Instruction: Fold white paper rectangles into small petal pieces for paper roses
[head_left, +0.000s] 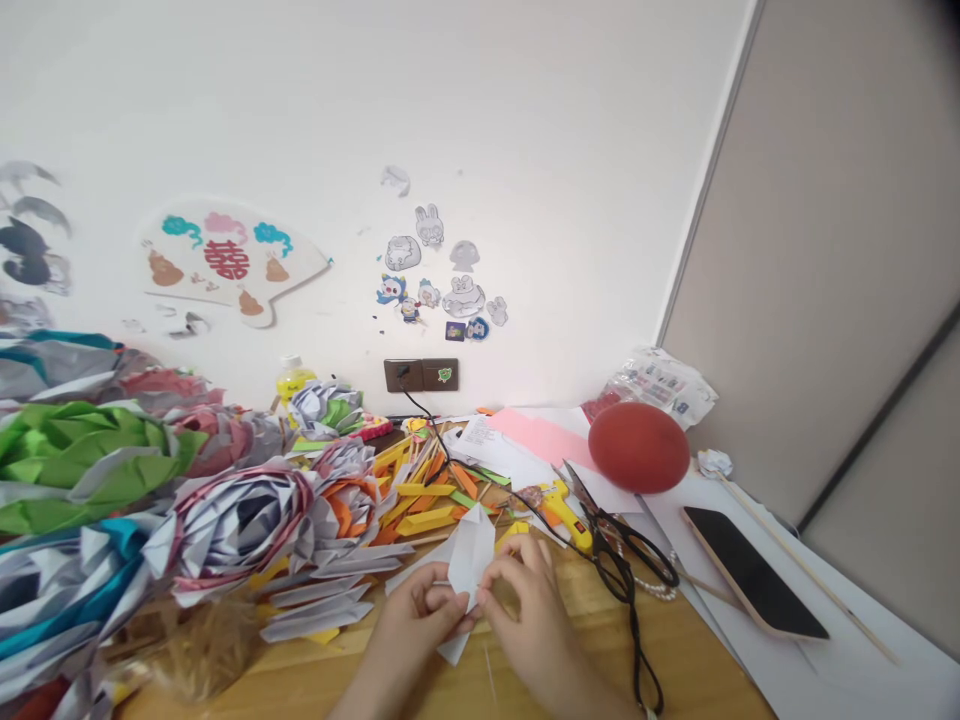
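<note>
A white sheet of folded paper (472, 548), pointed at its top, stands between my two hands over the wooden table. My left hand (424, 615) is closed on its lower left edge, thumb in front. My right hand (525, 600) pinches the lower right edge between thumb and fingertips. More white paper (421, 562) shows behind my left hand, and a white tip pokes out below; I cannot tell if these belong to the same piece. Folded grey-white paper strips (322, 605) lie to the left, with yellow and orange folded strips (427, 510) just beyond.
Large folded-paper flowers (232, 520) crowd the left side. To the right are a yellow glue gun (566, 515) with its cord, black-handled scissors (615, 550), a red balloon-like oval (639, 447), a phone (754, 570) and a thin wooden stick (817, 575). A wall socket (421, 375) is behind.
</note>
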